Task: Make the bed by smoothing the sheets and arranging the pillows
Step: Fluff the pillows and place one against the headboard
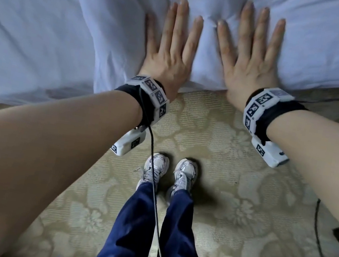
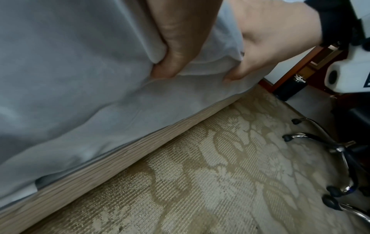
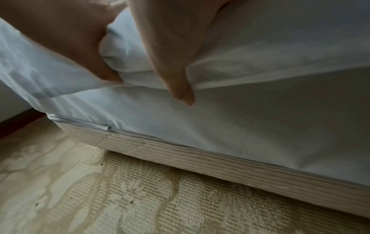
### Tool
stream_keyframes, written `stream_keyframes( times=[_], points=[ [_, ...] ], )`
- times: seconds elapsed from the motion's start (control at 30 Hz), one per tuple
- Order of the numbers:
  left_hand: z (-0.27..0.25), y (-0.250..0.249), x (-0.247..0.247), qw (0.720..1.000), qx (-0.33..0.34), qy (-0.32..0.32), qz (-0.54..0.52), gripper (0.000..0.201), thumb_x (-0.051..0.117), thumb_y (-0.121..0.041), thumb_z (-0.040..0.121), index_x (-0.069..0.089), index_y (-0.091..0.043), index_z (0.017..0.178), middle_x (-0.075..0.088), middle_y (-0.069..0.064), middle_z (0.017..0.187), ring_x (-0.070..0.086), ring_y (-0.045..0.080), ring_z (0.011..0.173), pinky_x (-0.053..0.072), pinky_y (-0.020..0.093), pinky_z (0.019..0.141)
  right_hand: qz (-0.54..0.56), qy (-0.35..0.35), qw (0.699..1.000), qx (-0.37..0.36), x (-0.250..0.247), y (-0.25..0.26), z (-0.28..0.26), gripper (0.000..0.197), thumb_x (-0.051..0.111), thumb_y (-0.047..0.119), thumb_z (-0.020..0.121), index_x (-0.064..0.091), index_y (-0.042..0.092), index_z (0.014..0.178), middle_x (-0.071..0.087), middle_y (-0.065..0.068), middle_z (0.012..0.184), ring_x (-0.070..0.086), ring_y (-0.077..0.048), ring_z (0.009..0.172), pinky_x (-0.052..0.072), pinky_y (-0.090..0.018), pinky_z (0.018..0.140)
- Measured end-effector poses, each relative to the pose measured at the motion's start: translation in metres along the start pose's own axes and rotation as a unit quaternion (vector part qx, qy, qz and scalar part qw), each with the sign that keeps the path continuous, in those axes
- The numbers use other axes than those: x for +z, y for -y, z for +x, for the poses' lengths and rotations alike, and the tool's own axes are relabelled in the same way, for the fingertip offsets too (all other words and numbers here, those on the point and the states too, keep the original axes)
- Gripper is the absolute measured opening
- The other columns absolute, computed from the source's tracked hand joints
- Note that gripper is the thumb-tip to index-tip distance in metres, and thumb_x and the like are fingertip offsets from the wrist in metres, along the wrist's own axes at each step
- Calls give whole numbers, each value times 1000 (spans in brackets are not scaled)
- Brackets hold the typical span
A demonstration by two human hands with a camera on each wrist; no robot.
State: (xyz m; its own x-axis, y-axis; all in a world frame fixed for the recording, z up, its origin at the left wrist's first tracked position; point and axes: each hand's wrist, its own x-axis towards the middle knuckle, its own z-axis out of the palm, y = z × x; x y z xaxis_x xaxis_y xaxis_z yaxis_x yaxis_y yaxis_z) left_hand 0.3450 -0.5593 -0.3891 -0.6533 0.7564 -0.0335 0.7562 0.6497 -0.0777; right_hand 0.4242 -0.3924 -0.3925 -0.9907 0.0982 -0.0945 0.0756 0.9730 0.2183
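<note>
**Both palms flat on the bedding at the bed's edge**

The bed [image 1: 48, 20] filled the upper part of the head view, covered in a pale, creased sheet [image 1: 333, 43] that hung over the side and down to the wooden base [image 2: 120, 171]. The person stood on the patterned carpet [image 1: 229, 204], close against that edge, probably so that both arms could reach out over the mattress without leaning.

A plump fold of bedding [image 1: 207, 52], perhaps a duvet or a pillow, bulged between the hands; which it was could not be told. The left hand [image 1: 172, 46] and the right hand [image 1: 250, 59] lay side by side on it, palms down, fingers straight and spread, pinching nothing. That flat, wide placement suited pressing the bulge down and pushing creases outward. The wrist views showed each thumb hooked over the edge of the fold, likely to steady it.

No separate pillow was plainly in view, so arranging them seemed not yet done. A chair base [image 2: 340, 150] stood on the carpet to the right.
</note>
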Motion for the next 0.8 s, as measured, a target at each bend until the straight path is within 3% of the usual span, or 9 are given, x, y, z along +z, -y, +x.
stream_keyframes(
  times=[0.1,0.2,0.37,0.47,0.57,0.7,0.8],
  points=[
    [-3,4,2,1000,14,-9,6,64,28,-4,93,6,0,153,6,35,155,6,48,145,10,73,108,26,-26,999,-13,5,-1,0,78,40,13,93,-8,12,154,0,-35,155,4,-56,141,11,-67,113],
    [-6,6,0,1000,22,-11,-5,69,34,-10,90,7,1,153,8,35,155,7,49,145,11,72,109,39,-29,999,-22,2,-2,-2,69,32,13,98,-9,11,154,0,-36,155,3,-55,142,10,-63,115],
    [-9,11,-2,998,45,11,-46,71,35,-2,89,3,2,152,3,36,155,3,50,145,9,71,110,61,5,998,-34,-10,-7,-1,80,39,12,89,-5,14,155,2,-34,156,5,-54,142,10,-59,117],
    [-9,15,-17,994,46,67,-78,84,52,1,85,2,0,153,-1,33,156,0,45,146,5,67,114,71,36,996,-43,-25,-11,-2,87,48,7,82,2,17,155,7,-31,156,12,-51,142,13,-56,118],
    [-6,18,-41,985,39,131,-105,91,64,-5,83,6,-1,153,3,28,158,5,40,148,6,61,117,75,96,992,-42,-47,-18,-1,83,47,10,85,6,21,156,12,-27,157,17,-47,143,14,-53,119],
    [3,22,-88,975,32,173,-136,66,45,-4,91,20,-4,152,22,23,157,31,40,140,29,54,113,70,171,981,-59,-92,-31,6,85,51,12,85,5,25,156,18,-19,157,26,-40,140,19,-48,117],
    [19,36,-136,971,64,154,-170,58,48,1,87,36,0,144,49,25,138,60,46,107,51,53,85,69,185,979,-55,-137,-49,19,82,52,12,86,10,28,155,21,-10,158,27,-34,141,16,-50,117]
  ],
)
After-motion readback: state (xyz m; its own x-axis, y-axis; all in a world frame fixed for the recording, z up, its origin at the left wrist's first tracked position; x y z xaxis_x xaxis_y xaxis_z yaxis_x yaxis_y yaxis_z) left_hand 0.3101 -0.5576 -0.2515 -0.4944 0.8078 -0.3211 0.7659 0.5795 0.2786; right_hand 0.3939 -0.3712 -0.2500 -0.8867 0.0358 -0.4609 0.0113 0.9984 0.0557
